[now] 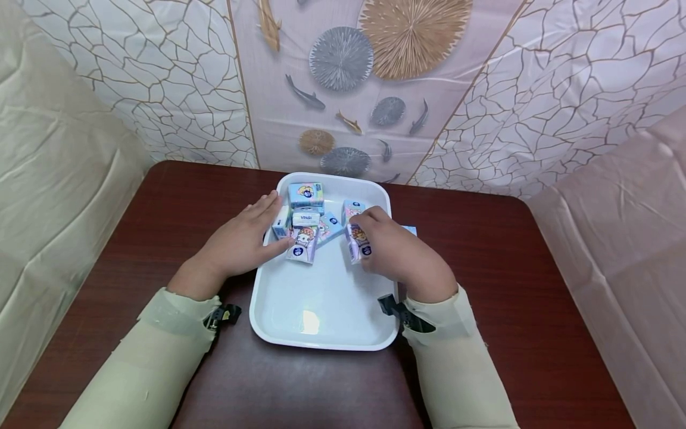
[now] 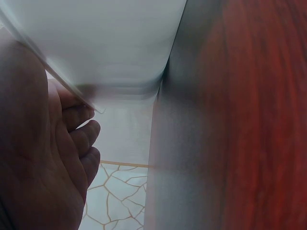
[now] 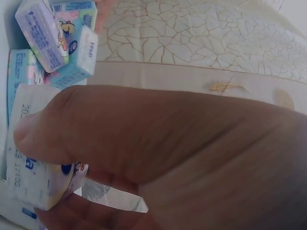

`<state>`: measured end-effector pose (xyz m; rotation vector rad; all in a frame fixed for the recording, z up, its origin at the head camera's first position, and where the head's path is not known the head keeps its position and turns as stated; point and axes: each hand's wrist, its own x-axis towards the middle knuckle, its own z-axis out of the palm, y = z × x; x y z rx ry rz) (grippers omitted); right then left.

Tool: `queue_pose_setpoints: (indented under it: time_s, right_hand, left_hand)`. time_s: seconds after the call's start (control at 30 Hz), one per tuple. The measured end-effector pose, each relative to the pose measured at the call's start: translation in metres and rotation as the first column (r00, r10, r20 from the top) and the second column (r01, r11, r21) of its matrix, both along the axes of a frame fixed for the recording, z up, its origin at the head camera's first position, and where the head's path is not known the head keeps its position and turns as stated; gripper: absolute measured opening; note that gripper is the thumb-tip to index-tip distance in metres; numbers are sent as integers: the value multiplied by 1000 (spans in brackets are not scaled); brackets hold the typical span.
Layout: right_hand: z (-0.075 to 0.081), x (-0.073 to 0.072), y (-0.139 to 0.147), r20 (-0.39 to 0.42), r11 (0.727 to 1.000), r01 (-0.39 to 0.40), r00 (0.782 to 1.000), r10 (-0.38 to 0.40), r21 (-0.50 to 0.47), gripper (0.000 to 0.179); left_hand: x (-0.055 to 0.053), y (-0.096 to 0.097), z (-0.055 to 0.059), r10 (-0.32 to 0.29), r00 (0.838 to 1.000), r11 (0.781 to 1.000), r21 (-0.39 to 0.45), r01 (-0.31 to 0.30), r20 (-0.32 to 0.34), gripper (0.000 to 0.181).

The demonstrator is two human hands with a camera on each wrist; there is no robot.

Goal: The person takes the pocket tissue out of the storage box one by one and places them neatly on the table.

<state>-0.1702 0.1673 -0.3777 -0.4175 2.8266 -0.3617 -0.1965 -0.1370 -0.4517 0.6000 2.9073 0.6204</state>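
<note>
My right hand [image 1: 399, 247] pinches a small purple pocket tissue pack [image 1: 356, 245] over the right side of a white tray [image 1: 321, 304]. Close up in the right wrist view, the thumb lies across the pack's white printed end [image 3: 36, 184] with fingers on its far side. A blue tissue pack [image 1: 352, 207] shows just beyond it. On the tray's left rim rests my left hand [image 1: 238, 238], fingers extended along the edge, thumb reaching inside toward another purple tissue pack [image 1: 303, 244]. The left wrist view shows that hand's fingers [image 2: 84, 139] beside the tray wall.
Several blue tissue packs [image 1: 306, 194] lie in a loose group at the tray's back left, some stacked or leaning. A blue corner [image 1: 410, 230] pokes out past the right rim. The tray stands on a dark red wooden table [image 1: 514, 298], with a patterned cloth [image 1: 343, 119] hanging behind.
</note>
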Motion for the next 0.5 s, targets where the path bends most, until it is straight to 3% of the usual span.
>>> queue_pose_setpoints:
  time_s: [0.5]
  right_hand:
    - [15, 7, 10, -18, 1000, 6, 1000, -6, -14, 85]
  left_hand:
    - [-1, 0, -1, -6, 1000, 1000, -3, 6, 3, 106]
